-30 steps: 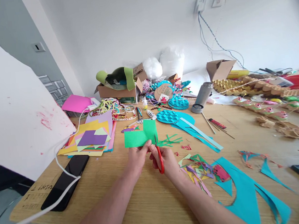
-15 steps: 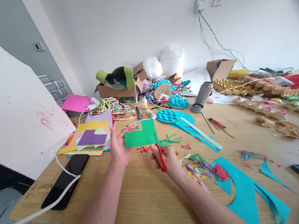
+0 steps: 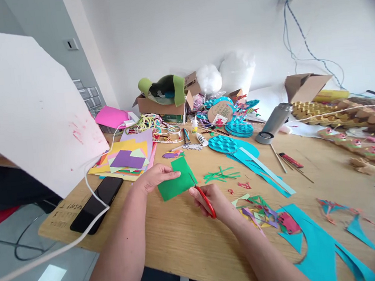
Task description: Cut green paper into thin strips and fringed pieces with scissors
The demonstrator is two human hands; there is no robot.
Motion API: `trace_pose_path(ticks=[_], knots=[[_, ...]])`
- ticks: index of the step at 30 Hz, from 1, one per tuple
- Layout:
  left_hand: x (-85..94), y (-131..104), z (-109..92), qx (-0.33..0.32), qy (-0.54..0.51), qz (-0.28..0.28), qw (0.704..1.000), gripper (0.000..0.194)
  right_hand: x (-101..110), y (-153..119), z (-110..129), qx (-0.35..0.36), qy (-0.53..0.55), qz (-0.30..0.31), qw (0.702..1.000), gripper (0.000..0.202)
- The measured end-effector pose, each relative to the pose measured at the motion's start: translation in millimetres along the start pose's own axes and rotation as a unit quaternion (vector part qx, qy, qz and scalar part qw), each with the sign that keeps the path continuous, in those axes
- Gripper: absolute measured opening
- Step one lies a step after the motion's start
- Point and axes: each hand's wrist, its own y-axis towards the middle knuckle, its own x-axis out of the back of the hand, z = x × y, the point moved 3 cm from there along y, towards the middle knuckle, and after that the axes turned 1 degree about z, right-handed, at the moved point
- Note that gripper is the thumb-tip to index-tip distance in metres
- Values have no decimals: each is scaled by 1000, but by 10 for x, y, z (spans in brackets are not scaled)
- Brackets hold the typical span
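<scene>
My left hand (image 3: 157, 176) pinches a green paper piece (image 3: 175, 185) by its left part, thumb on top. The paper is L-shaped, with a narrower part sticking up at its upper right. My right hand (image 3: 210, 200) is closed on the red-handled scissors (image 3: 205, 201), whose blades are at the paper's right edge. Thin green paper strips (image 3: 221, 174) lie on the table just beyond my right hand. Colored paper scraps (image 3: 257, 213) lie to the right of that hand, beside a large blue cut sheet (image 3: 314, 243).
A black phone (image 3: 97, 205) with a white cable across it and a stack of colored paper (image 3: 127, 159) are at the left. Further back stand a white glue bottle (image 3: 201, 140), a grey thermos (image 3: 276, 123) and a cardboard box (image 3: 160, 105). A tilted white board (image 3: 26, 108) rises at far left.
The view has turned so that the table items appear further right. The green paper has tilted, and my left thumb now lies over it. The scissors remain at its right edge.
</scene>
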Motion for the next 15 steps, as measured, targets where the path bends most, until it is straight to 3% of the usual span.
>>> trace_pose_path(ticks=[7,15], knots=[[-65,20,66,51,-47,111,991,35,-25,-13,-13,4,-30,30,999,55],[-147,55,138,58,-68,100,991,40,-19,-11,-16,-1,-14,34,999,56]])
